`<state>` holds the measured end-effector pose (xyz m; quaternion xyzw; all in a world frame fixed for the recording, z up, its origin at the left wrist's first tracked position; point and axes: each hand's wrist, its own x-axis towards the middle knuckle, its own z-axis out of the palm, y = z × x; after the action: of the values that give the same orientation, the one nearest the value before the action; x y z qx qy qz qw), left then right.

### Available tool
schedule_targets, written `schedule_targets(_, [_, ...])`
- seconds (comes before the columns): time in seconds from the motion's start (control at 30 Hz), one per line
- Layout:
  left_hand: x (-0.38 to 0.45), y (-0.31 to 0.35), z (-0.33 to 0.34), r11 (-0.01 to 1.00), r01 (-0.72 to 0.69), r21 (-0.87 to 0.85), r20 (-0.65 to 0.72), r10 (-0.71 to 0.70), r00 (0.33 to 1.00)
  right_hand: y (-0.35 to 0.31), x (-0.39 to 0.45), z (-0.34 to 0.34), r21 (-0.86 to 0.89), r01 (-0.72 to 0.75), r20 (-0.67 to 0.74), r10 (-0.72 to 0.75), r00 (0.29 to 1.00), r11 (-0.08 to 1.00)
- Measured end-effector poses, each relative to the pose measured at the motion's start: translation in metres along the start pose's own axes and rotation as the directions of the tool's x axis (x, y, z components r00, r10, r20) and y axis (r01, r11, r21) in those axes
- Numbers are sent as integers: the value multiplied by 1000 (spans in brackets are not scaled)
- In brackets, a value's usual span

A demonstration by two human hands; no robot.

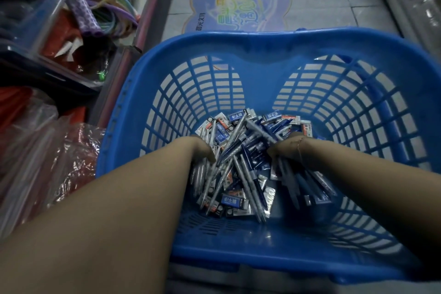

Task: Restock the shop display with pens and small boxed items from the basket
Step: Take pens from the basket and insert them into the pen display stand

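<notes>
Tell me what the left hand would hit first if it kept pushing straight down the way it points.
Probably the pens and small boxes piled in the blue basket; the left hand is already among them, fingers hidden.

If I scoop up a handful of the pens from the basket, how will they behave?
The pens look slim, round and glossy, so they will likely slide against each other and slip from a loose handful. They lie crisscrossed among the small boxes, so some boxes will probably come along. Each looks stiff and light; the left hand and right hand should manage.
</notes>
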<state>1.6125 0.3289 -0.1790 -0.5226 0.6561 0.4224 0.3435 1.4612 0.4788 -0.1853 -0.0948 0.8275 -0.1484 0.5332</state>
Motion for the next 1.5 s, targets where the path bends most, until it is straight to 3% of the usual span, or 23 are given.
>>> schedule_targets(0.23, [-5,-4,12,994,6,-108,100,5,995,10,0,-17,208,-53,7,53,999,977])
schedule_targets(0.4, [-11,0,15,998,9,-58,137,-1,991,7,-4,1,405,4,-33,10,999,915])
schedule_targets(0.53, [-14,3,21,1000,-11,-5,165,12,986,4,-7,1,362,-10,3,9,1000,932])
schedule_targets(0.77, [-15,1,20,996,-31,-85,8,32,999,-1,-24,-17,199,13,-1,-13,1000,980])
schedule_targets(0.93, [-12,-2,12,996,-28,-88,-59,23,998,-10,-36,-15,96,106,-77,-98,992,990])
schedule_targets(1.13, [-11,-6,20,975,9,-222,-80,-28,996,-18,-42,-7,83,167,-17,-166,986,982])
schedule_targets(1.33, [-12,-6,17,923,-85,-374,-34,78,996,-12,-41,-23,-24,182,-152,-183,971,983])
schedule_targets(1.4, [-17,-5,13,869,-108,-483,-17,114,993,-8,-41,-28,64,171,-111,-163,980,983])
schedule_targets(1.5, [-25,3,8,780,-147,-608,83,247,966,-6,-45,-26,361,114,54,-142,988,925])
